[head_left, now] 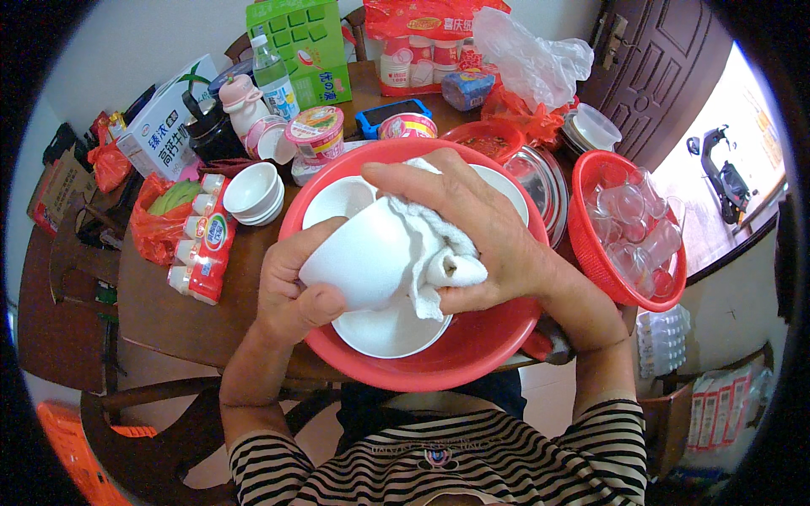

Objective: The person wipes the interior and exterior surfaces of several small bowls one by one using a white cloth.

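White bowl (364, 263) tipped sideways, mouth facing right, cloth (430, 244) inside, hands gripping.

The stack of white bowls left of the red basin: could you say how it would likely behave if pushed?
The stack of white bowls looks glazed, so probably stiff, smooth and breakable. Nested several high on the wooden table, it may slide as one, though the top bowls could shift or tip.

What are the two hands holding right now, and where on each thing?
The left hand grips a white bowl by its outer side wall. The right hand presses a white cloth against the bowl's rim, bunched under its fingers.
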The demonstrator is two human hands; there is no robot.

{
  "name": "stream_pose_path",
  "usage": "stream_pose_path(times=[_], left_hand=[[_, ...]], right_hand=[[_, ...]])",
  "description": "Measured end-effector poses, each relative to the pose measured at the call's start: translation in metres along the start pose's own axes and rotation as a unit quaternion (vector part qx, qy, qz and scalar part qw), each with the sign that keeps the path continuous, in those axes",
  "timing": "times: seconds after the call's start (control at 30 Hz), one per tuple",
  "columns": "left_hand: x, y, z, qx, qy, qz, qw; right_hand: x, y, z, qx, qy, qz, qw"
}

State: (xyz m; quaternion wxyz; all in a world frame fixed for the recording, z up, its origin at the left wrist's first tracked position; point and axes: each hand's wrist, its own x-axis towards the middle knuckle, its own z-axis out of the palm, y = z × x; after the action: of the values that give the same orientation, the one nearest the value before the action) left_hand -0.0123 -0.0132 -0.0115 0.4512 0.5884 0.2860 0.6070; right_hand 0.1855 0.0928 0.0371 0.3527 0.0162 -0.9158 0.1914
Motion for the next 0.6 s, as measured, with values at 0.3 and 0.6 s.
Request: stream_pose_path(times=[0.3,0.6], left_hand=[[0.009,0.005,0.002,0.182,-0.086,0.051,0.978],[0.004,0.006,0.005,0.189,-0.063,0.086,0.976]], right_hand=[[0.0,0.003,0.014,-0.188,0.052,-0.162,0.967],[0.002,-0.009,0.005,-0.216,0.021,-0.159,0.963]])
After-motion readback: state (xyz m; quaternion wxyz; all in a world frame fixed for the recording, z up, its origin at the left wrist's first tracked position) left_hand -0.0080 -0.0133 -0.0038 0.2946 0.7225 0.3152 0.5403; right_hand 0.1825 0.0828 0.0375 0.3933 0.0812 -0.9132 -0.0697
